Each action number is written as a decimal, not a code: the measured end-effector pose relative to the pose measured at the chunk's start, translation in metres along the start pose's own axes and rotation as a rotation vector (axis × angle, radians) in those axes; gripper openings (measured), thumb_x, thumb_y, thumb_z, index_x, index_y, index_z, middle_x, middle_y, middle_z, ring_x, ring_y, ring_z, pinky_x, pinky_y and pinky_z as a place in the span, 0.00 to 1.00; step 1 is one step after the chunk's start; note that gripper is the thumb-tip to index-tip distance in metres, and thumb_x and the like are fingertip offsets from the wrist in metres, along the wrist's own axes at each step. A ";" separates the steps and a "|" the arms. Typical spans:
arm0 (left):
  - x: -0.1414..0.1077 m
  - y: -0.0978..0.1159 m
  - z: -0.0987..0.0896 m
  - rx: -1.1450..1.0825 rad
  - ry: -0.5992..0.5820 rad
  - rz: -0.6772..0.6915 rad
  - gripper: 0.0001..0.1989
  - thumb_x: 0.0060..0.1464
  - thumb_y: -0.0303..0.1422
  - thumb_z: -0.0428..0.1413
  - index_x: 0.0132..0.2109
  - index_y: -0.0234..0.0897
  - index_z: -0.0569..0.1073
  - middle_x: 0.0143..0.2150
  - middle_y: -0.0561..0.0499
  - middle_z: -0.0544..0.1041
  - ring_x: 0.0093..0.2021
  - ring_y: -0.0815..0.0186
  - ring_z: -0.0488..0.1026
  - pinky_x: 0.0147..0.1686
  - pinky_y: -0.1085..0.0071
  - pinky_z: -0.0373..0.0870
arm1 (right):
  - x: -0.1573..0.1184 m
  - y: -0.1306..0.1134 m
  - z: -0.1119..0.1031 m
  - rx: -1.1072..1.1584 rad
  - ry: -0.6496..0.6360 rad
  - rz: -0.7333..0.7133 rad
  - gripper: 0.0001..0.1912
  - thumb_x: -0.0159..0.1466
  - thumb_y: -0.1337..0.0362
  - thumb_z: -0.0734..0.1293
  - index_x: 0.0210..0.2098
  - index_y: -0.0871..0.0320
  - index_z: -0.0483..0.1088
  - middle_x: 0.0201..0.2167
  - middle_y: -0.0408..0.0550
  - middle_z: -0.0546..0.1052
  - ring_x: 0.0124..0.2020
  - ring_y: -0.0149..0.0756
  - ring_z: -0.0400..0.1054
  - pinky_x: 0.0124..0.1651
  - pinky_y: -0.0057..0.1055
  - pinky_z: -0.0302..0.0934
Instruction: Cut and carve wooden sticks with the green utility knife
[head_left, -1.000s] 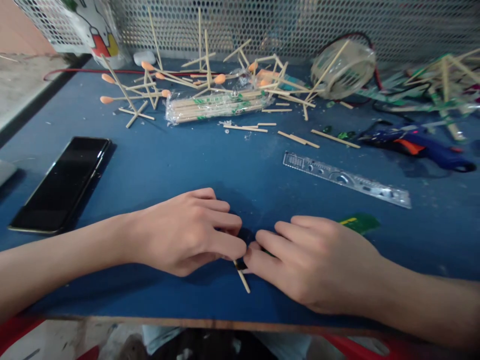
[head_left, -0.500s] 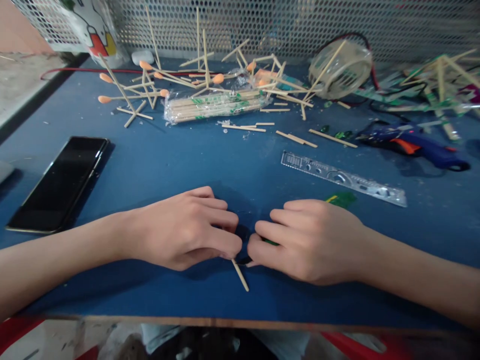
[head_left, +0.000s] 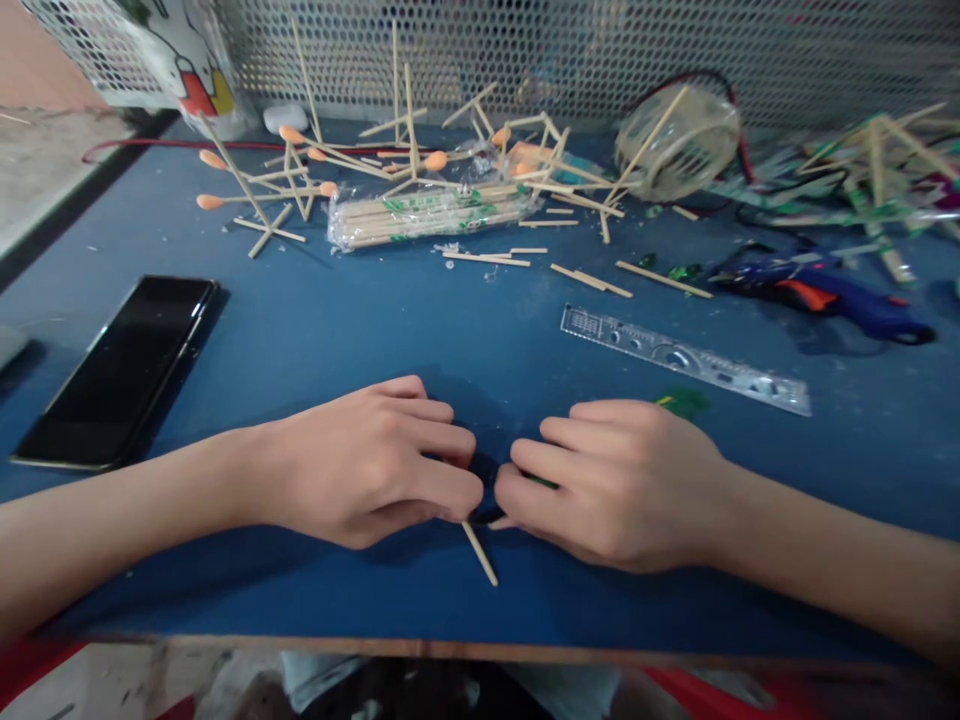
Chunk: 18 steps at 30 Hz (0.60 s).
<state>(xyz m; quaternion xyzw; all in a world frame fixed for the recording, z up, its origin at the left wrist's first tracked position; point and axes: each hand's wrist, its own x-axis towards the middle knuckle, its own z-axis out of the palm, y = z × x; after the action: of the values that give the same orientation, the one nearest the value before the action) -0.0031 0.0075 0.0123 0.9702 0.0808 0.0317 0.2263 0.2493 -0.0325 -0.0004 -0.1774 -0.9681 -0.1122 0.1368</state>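
My left hand rests on the blue tabletop, its fingers closed on a thin wooden stick. One end of the stick sticks out below the thumb and index finger, slanting toward the front edge. Just across a narrow gap, my right hand is curled around a green utility knife, mostly hidden by the fingers. Its dark blade reaches from the right fingertips to the stick by the left thumb. Whether the blade is cutting into the wood cannot be made out.
A black phone lies at left. Beyond the hands are a clear ruler, a blue glue gun, cut stick pieces and a plastic-wrapped stick bundle. Stick frames with orange tips and a clear plastic cup stand near the mesh panel.
Almost nothing differs. The hands keep their place and grip, with a very slight shift of the fingers and of the whole view.
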 end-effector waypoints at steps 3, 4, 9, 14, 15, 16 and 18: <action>0.000 0.001 0.000 -0.006 -0.011 -0.009 0.11 0.72 0.31 0.45 0.41 0.42 0.71 0.37 0.51 0.74 0.36 0.63 0.67 0.41 0.63 0.55 | -0.001 0.006 0.000 0.006 -0.004 -0.015 0.17 0.73 0.54 0.60 0.29 0.52 0.67 0.21 0.37 0.67 0.21 0.35 0.55 0.27 0.35 0.41; 0.000 0.001 0.000 -0.011 -0.013 -0.010 0.11 0.72 0.31 0.45 0.41 0.42 0.70 0.36 0.51 0.74 0.37 0.63 0.67 0.42 0.63 0.55 | -0.001 0.006 0.000 0.009 -0.005 -0.019 0.17 0.73 0.55 0.60 0.30 0.52 0.67 0.21 0.37 0.67 0.21 0.34 0.55 0.28 0.35 0.41; 0.000 0.001 0.000 -0.013 -0.012 -0.008 0.11 0.72 0.30 0.45 0.42 0.42 0.70 0.37 0.52 0.73 0.36 0.63 0.65 0.42 0.63 0.54 | 0.001 0.005 -0.002 0.023 -0.009 -0.035 0.16 0.73 0.57 0.60 0.30 0.52 0.68 0.21 0.38 0.66 0.22 0.34 0.54 0.28 0.36 0.41; 0.000 0.001 0.000 -0.009 -0.020 -0.010 0.10 0.71 0.29 0.45 0.42 0.41 0.70 0.37 0.52 0.73 0.37 0.63 0.65 0.42 0.63 0.54 | 0.000 0.007 -0.002 0.026 -0.014 -0.035 0.16 0.74 0.56 0.59 0.30 0.52 0.67 0.21 0.37 0.65 0.22 0.35 0.54 0.27 0.35 0.41; 0.000 0.001 0.000 -0.013 -0.020 -0.010 0.10 0.71 0.30 0.45 0.42 0.41 0.70 0.37 0.52 0.73 0.37 0.63 0.65 0.42 0.63 0.55 | 0.000 0.008 -0.002 0.026 -0.015 -0.039 0.16 0.74 0.56 0.59 0.31 0.52 0.67 0.21 0.37 0.65 0.22 0.35 0.54 0.27 0.35 0.41; 0.000 0.001 0.000 -0.015 -0.020 -0.012 0.10 0.72 0.30 0.45 0.42 0.42 0.70 0.37 0.52 0.73 0.37 0.63 0.65 0.42 0.63 0.55 | -0.001 0.008 -0.002 0.026 -0.017 -0.041 0.16 0.74 0.56 0.59 0.31 0.52 0.67 0.21 0.37 0.65 0.21 0.35 0.55 0.27 0.35 0.41; 0.000 0.001 0.000 -0.017 -0.019 -0.012 0.11 0.72 0.30 0.45 0.42 0.42 0.70 0.37 0.51 0.73 0.37 0.63 0.65 0.42 0.62 0.55 | 0.000 0.008 -0.001 0.026 -0.022 -0.038 0.15 0.73 0.56 0.60 0.31 0.52 0.67 0.21 0.37 0.66 0.21 0.35 0.55 0.27 0.36 0.42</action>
<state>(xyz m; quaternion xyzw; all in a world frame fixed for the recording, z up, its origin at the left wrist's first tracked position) -0.0032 0.0062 0.0129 0.9680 0.0841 0.0220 0.2353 0.2529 -0.0259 0.0018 -0.1586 -0.9741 -0.1005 0.1262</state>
